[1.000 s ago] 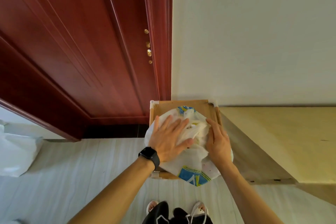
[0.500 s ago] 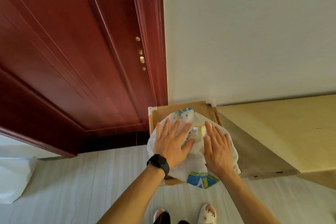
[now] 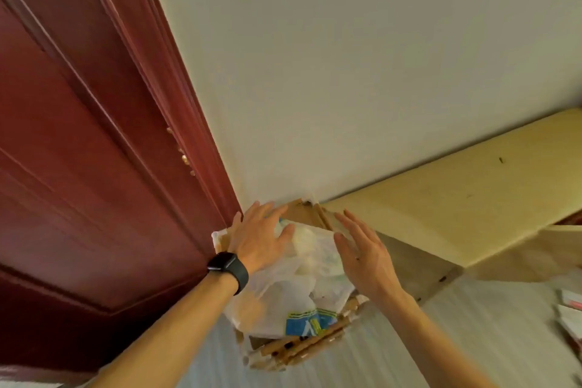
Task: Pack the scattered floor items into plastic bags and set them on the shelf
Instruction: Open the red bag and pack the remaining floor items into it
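Nearest to us, our two forearms reach forward over the pale striped floor. A black watch sits on the left wrist. Just beyond, the near edge of a small wooden shelf shows, its top taken up by a white plastic bag with a blue and yellow print on its near side. The bag is full and crumpled, lies on the shelf, and overhangs its near edge a little.

Our left hand lies flat on the bag's far left part, fingers straight and spread, gripping nothing. Our right hand is at the bag's right side, fingers straight and close together, also holding nothing. We cannot tell whether its palm touches the plastic.

Past the fingertips the shelf's far corner meets the wall. A dark red door runs along the left, close against the shelf. A pale yellow board leans along the wall on the right. At the right edge some flat items lie on the floor, too blurred to name.
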{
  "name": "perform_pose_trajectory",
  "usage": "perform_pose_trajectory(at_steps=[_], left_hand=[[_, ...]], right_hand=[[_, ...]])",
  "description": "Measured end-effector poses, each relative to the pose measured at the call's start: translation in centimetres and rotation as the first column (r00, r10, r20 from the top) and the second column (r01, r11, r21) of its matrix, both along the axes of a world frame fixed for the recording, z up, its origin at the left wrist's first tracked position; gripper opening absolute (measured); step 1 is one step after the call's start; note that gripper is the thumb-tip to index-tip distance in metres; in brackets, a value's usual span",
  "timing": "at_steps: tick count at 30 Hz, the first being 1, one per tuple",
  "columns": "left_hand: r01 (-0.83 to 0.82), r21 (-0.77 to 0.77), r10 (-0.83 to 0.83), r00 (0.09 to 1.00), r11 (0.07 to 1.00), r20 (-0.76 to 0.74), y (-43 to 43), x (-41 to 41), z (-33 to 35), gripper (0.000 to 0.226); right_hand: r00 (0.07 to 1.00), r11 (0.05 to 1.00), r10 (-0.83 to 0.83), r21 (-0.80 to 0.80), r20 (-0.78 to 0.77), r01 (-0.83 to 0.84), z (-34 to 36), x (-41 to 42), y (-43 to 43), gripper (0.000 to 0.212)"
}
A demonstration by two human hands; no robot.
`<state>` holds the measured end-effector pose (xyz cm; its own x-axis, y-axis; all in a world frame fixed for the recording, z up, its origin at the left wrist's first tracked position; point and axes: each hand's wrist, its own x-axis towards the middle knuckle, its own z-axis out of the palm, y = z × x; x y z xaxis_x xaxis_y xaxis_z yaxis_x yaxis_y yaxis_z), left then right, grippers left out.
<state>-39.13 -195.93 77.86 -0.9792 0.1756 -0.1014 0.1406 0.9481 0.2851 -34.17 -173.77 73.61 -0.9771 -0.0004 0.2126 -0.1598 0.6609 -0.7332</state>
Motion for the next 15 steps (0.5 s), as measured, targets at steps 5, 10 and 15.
perform_pose_trajectory(at_steps=[5, 10, 15], left_hand=[[0.205, -0.078, -0.208, 0.977, 0.976, -0.038, 11.3, -1.5, 4.9, 0.046], [0.441, -0.135, -0.454, 0.887, 0.887, -0.086, 29.3, 1.0, 7.2, 0.053], [0.646, -0.172, -0.669, 0.724, 0.743, -0.168, 47.8, 6.4, 7.9, 0.051]], right_hand=[[0.979, 0.982, -0.185, 0.016, -0.09, 0.188, 5.0, 3.8, 11.1, 0.045], [0.888, 0.884, -0.424, 0.133, -0.179, 0.449, 9.3, 11.9, 26.5, 0.042], [0.728, 0.705, -0.656, 0.185, -0.197, 0.685, 10.5, 23.1, 41.6, 0.04]])
